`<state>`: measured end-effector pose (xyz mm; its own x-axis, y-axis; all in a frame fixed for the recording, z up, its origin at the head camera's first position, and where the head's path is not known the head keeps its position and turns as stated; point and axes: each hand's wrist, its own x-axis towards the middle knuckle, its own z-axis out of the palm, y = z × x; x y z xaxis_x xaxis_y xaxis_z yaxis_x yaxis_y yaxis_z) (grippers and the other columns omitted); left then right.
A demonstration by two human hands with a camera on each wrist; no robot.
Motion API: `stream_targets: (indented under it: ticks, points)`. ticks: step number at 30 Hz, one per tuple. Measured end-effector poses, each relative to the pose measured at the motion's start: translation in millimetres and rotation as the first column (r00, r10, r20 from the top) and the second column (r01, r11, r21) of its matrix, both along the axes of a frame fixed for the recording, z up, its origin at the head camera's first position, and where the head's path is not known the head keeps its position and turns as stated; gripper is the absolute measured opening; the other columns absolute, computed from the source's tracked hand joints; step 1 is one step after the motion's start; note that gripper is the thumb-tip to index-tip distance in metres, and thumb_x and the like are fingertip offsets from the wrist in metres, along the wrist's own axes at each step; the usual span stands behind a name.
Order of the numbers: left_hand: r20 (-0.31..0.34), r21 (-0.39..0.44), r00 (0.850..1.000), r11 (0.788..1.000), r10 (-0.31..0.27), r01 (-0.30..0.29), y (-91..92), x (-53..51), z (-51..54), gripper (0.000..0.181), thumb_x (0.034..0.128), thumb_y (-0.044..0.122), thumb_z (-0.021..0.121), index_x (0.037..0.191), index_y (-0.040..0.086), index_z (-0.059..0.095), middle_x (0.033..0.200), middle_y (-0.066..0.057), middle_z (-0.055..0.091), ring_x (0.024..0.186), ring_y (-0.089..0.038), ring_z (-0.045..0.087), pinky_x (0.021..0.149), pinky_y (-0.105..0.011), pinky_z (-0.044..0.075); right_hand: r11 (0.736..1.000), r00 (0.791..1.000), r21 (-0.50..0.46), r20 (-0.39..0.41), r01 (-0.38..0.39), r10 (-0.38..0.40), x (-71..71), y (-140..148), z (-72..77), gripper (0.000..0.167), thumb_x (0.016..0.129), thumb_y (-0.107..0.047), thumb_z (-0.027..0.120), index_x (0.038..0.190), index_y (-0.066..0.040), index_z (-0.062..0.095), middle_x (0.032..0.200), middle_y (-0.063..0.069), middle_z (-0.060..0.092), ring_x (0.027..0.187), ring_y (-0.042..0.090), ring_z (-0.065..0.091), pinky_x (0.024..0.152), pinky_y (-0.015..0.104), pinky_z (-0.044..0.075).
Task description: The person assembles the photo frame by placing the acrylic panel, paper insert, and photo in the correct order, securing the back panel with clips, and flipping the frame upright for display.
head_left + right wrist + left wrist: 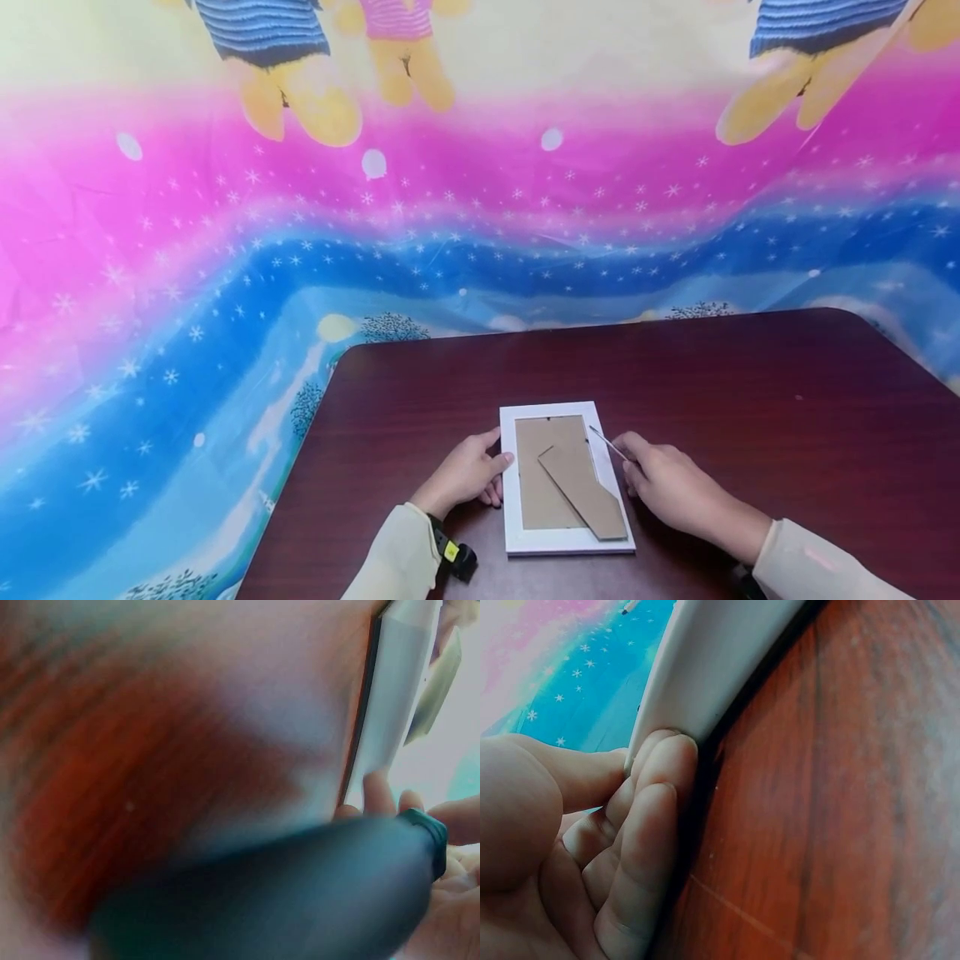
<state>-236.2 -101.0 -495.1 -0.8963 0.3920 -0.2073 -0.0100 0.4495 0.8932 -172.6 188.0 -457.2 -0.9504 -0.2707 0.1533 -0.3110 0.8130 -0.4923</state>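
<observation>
A white picture frame (510, 525) lies face down, its brown backing board (531, 492) and slanted stand leg (600, 510) facing up. My left hand (467, 473) grips the frame's left edge, thumb on top; in the left wrist view the fingers (649, 840) press against its white side (705, 667). On the other side, my right hand (671, 487) holds a thin metal-shafted tool (606, 440), its tip over the frame's upper right border. The right wrist view shows the tool's dark handle (285, 892) and the fingers (379, 795) by the frame's side (394, 682).
The frame lies near the front of a dark reddish-brown table (735, 375). Behind the table hangs a pink and blue cloth (480, 192) with snowflakes and cartoon figures. A dark band with a yellow mark (452, 552) is on the left wrist.
</observation>
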Motion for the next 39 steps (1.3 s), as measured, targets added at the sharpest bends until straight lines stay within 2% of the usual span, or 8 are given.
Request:
stream_targets:
  ticks: [3,8,12,17,24,28,35,39]
  points:
    - [-0.006,0.000,1.000,1.000,-0.006,0.006,-0.7,0.1,-0.7,0.065,0.0993,0.022,0.058,0.152,0.000,0.027,0.057,-0.010,0.061,0.045,-0.022,0.061,0.044,-0.033,0.052,0.998,0.999,-0.051,-0.005,-0.042,0.042,-0.2,0,-1.3,0.016,0.094,-0.003,0.059,0.106,-0.014,0.060,0.071,-0.014,0.054,0.063,-0.001,0.052,0.059,0.027,0.046]
    - [-0.014,0.000,1.000,1.000,-0.013,0.013,-0.8,-0.2,-0.2,0.065,0.0994,0.022,0.058,0.152,0.001,0.027,0.056,-0.009,0.061,0.044,-0.021,0.060,0.043,-0.032,0.052,0.981,0.991,-0.140,-0.011,-0.134,0.134,0.9,1,-2.6,0.008,0.102,-0.012,0.052,0.104,-0.017,0.058,0.064,-0.015,0.049,0.054,0.000,0.048,0.053,0.024,0.043]
    - [-0.020,0.005,1.000,1.000,-0.011,0.011,-1.3,-0.3,0.6,0.065,0.0993,0.022,0.059,0.152,0.000,0.027,0.056,-0.009,0.061,0.043,-0.021,0.059,0.043,-0.033,0.051,0.983,0.987,-0.107,-0.075,-0.150,0.142,1.3,-2,-1.0,0.016,0.104,-0.027,0.048,0.090,-0.026,0.053,0.061,-0.020,0.036,0.056,-0.002,0.043,0.055,0.022,0.038]
    - [-0.020,0.004,1.000,1.000,-0.005,0.005,-2.1,-0.2,2.4,0.065,0.0994,0.021,0.058,0.152,0.001,0.027,0.056,-0.009,0.061,0.043,-0.021,0.059,0.042,-0.032,0.051,0.988,0.982,-0.071,-0.140,-0.137,0.126,2.2,-9,1.4,0.025,0.100,-0.033,0.056,0.077,-0.031,0.048,0.060,-0.022,0.029,0.056,-0.002,0.040,0.053,0.021,0.036]
    - [-0.019,0.008,1.000,1.000,-0.005,0.005,-0.1,-0.8,-0.1,0.064,0.0987,0.021,0.060,0.152,0.001,0.029,0.055,-0.011,0.061,0.043,-0.020,0.060,0.042,-0.032,0.052,0.992,0.983,0.015,-0.133,-0.125,0.126,14.2,-19,-0.2,0.039,0.094,-0.049,0.059,0.066,-0.029,0.040,0.055,-0.021,0.029,0.049,-0.003,0.029,0.046,0.019,0.031]
    - [-0.026,0.004,1.000,1.000,-0.007,0.007,0.2,-0.8,-0.9,0.065,0.0987,0.020,0.059,0.151,-0.001,0.028,0.055,-0.011,0.061,0.043,-0.020,0.060,0.042,-0.032,0.051,0.985,0.956,0.116,-0.249,-0.128,0.153,19.8,-23,-6.5,0.041,0.087,-0.051,0.068,0.065,-0.031,0.040,0.054,-0.025,0.030,0.048,-0.005,0.031,0.045,0.019,0.029]
    - [-0.030,0.005,0.999,1.000,-0.012,0.013,-0.3,-1.3,-1.9,0.065,0.0989,0.020,0.059,0.151,-0.003,0.027,0.055,-0.011,0.062,0.043,-0.020,0.060,0.043,-0.032,0.052,0.975,0.878,0.171,-0.434,-0.141,0.203,22.2,-25,-16.1,0.042,0.075,-0.046,0.081,0.065,-0.031,0.043,0.060,-0.026,0.031,0.050,-0.008,0.029,0.042,0.018,0.026]
    - [-0.029,-0.002,0.999,1.000,-0.014,0.014,-0.2,-2.3,-2.0,0.064,0.0993,0.020,0.058,0.151,-0.003,0.027,0.055,-0.011,0.062,0.043,-0.020,0.060,0.043,-0.032,0.052,0.968,0.869,0.197,-0.438,-0.155,0.229,22.2,-25,-19.1,0.043,0.075,-0.044,0.081,0.066,-0.030,0.041,0.062,-0.025,0.030,0.050,-0.007,0.028,0.041,0.018,0.024]
